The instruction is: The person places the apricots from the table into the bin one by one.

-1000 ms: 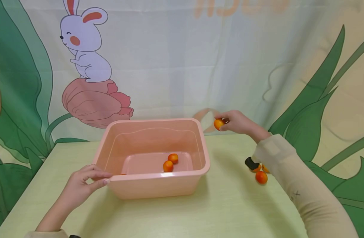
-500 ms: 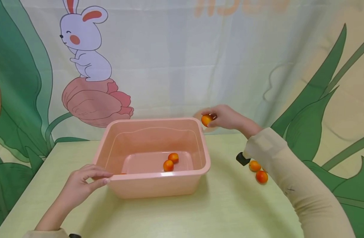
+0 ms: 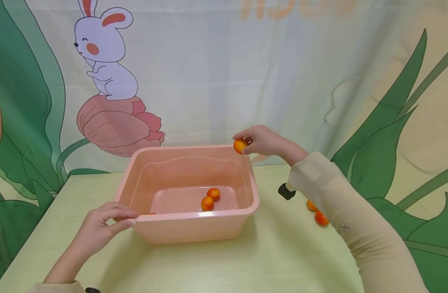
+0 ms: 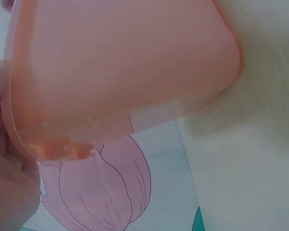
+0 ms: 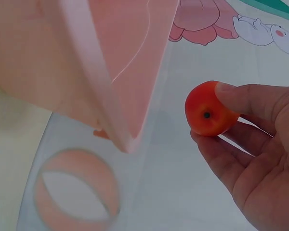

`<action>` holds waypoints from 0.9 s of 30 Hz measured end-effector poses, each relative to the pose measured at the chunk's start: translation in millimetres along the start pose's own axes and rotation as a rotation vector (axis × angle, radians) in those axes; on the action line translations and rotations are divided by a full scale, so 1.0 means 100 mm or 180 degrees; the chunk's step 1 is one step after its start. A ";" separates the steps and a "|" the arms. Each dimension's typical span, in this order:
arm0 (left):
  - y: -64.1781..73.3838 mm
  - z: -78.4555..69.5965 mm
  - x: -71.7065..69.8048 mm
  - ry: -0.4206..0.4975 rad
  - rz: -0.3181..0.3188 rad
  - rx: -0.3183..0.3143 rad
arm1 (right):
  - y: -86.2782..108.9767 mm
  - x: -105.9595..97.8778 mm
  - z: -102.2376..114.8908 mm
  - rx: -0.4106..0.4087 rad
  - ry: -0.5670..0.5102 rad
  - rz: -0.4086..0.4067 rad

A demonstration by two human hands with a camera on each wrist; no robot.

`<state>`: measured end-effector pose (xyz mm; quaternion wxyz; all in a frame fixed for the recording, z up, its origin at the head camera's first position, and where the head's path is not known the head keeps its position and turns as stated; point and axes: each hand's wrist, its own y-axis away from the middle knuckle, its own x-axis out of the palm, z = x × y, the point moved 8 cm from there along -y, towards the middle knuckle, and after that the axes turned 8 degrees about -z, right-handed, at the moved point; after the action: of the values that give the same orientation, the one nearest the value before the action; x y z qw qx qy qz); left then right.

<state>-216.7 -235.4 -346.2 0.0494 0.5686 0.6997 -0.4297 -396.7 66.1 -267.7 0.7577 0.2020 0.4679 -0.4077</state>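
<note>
A pink plastic basin stands on the table. My left hand grips its rim at the front left corner, thumb outside; the left wrist view shows the hand only at its edge. With thumb and fingertips, my right hand holds a small orange-red fruit above the basin's back right corner. In the right wrist view this fruit has a dark spot on one end. Two similar fruits, one nearer and one behind it, lie on the basin's floor. A sliver of orange shows behind the front rim.
On the table's right side lie an orange-red fruit and another fruit, partly behind the right sleeve. A curtain printed with a rabbit and leaves hangs behind the pale table.
My right hand has carried the fruit leftward and slightly up, from beside the basin to over its back right corner. The left hand stays on the rim.
</note>
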 end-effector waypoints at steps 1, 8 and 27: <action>0.00 0.00 0.00 -0.0005 -0.0002 -0.0002 | -0.02 0.01 0.02 -0.0011 -0.0005 0.0008; 0.00 -0.04 0.00 0.0013 -0.0050 0.0081 | -0.16 0.07 0.17 -0.0031 0.0008 0.0057; 0.01 -0.03 -0.01 -0.0074 -0.0080 0.0064 | -0.43 0.44 0.38 -0.0201 0.0135 0.0229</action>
<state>-214.2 -234.2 -344.1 0.0463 0.5552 0.7018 -0.4439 -400.6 -4.0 -285.0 0.7678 0.2033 0.4889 -0.3608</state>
